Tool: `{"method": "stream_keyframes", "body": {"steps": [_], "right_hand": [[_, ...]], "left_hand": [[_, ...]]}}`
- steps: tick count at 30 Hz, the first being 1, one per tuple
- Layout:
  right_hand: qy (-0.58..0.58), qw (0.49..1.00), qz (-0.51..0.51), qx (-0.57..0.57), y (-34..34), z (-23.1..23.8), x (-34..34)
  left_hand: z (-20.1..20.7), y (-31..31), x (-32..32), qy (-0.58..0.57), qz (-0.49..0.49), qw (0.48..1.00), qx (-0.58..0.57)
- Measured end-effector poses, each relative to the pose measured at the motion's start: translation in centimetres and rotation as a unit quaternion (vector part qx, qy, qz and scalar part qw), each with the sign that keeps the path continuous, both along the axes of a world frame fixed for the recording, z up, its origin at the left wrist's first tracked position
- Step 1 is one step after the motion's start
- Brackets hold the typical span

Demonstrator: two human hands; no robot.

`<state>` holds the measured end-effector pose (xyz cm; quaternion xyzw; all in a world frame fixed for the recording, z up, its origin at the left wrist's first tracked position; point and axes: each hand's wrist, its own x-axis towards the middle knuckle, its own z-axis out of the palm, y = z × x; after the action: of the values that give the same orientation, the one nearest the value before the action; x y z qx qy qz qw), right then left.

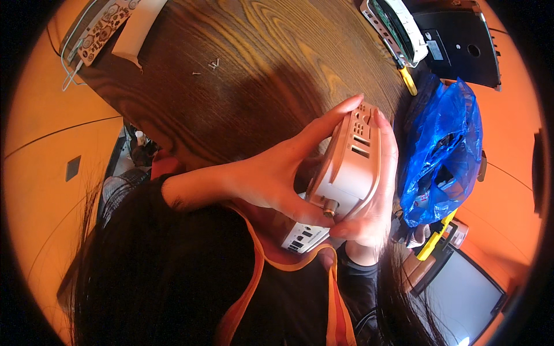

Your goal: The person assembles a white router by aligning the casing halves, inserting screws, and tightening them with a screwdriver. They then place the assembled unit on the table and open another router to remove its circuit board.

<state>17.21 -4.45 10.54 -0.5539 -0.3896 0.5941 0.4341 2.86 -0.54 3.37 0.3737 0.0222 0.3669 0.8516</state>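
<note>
Above the near edge of the table, both my hands grip a white plastic electronics box (346, 173). It is tilted, with slots and vent holes along its edge and a round metal connector on one end. My left hand (265, 176) spans its left side, fingertips at the far end and thumb by the connector. Along the right side wraps my right hand (378, 196), its thumb near the connector too. A white panel with black port markings (306, 236) shows under the near end; whether it belongs to the box I cannot tell. Small screws (214, 63) lie on the wooden table (242, 98).
Back right are an opened white device with a green board (398, 34), a yellow-handled screwdriver (408, 82) and a black casing (461, 46). A blue plastic bag (444, 150) lies right of my hands, a screen (461, 294) below it. Back left sits a white cover (138, 29).
</note>
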Motion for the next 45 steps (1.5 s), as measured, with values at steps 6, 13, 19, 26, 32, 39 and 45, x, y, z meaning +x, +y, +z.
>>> {"method": "stream_keyframes", "body": {"steps": [6,13,19,26,32,39,45], "right_hand": [[-0.041,0.998,0.038,0.037,-0.2,-0.7,0.6],[-0.081,0.988,0.093,0.095,-0.3,-1.0,1.0],[-0.053,0.991,0.068,0.098,-0.5,-2.2,0.9],[-0.104,0.991,0.079,0.043,-0.7,-2.1,0.7],[-0.025,0.984,0.130,0.123,0.1,-3.2,2.0],[0.020,0.997,0.053,-0.048,-0.7,-6.9,4.8],[0.053,0.993,-0.102,0.003,-1.1,-8.2,5.0]], "left_hand": [[0.1,0.0,-0.1,0.010,0.006,1.000,0.020],[0.0,-0.4,0.0,0.045,0.045,0.996,0.063],[-0.4,-0.8,0.6,0.061,0.097,0.990,0.083],[-0.7,-0.8,0.5,0.060,0.123,0.982,0.128],[-1.1,-0.3,-0.2,0.046,0.086,0.991,0.096],[-1.3,0.2,-0.2,0.023,0.079,0.993,0.085],[1.3,-0.6,-1.0,0.153,0.163,0.971,0.079]]}}
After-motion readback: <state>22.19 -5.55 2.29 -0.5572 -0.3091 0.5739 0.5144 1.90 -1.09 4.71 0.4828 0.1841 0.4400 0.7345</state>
